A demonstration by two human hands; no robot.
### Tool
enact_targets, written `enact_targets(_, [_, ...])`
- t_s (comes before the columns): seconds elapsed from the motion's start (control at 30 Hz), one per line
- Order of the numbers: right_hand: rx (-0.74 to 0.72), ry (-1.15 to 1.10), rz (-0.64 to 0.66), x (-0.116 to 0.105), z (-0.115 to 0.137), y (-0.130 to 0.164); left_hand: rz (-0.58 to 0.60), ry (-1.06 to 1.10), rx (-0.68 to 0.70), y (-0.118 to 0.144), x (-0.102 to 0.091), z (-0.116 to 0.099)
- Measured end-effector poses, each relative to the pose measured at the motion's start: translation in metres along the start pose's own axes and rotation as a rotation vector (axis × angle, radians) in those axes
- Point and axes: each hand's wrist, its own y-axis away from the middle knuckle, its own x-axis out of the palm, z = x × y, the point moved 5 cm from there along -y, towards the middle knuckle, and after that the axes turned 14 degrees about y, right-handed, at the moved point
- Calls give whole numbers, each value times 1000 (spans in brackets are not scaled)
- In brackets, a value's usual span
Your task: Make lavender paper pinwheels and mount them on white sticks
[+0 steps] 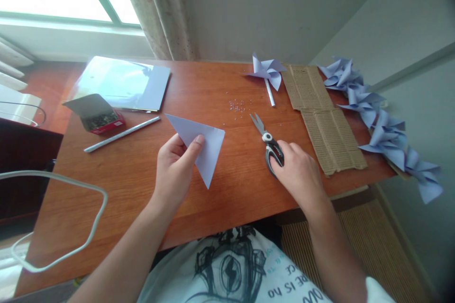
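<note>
My left hand pinches a folded pale-lilac paper triangle above the table, thumb on top and fingers behind it. One corner points up-left and another down toward me. My right hand is closed around the black-and-grey handles of a pair of scissors. Their blades point away from me and stand slightly apart. Beyond the blades lies a scatter of tiny shiny pieces, too small to name. A finished paper pinwheel on a white stick rests farther back.
Corrugated cardboard lies at right, beside a row of paper pinwheels along the table's edge. At left are a rolled paper stick, an open red box and a glossy paper packet. A white cable loops at near left.
</note>
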Motion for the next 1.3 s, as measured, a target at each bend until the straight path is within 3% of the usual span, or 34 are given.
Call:
enact_targets(0.1, [-33,-156,-59,-1,10,-4,-7,-5,-3,-1,-1,0])
enact_targets(0.23, [20,-252,-135,6,-7,-7,-1,2,-12,-1,-1,0])
enact_targets(0.4, [73,-199,-149,20,-45,-5,1,6,-26,0,1,0])
enact_targets(0.53, [43,-100,-106,24,-57,-5,12,2,-36,1,1,1])
enact_targets(0.8, [-31,-13,18,18,-52,-11,3,-41,-28,0,0,2])
enact_targets(1.3, [-42,-173,-58,21,-34,-17,25,-6,-61,0,2,3])
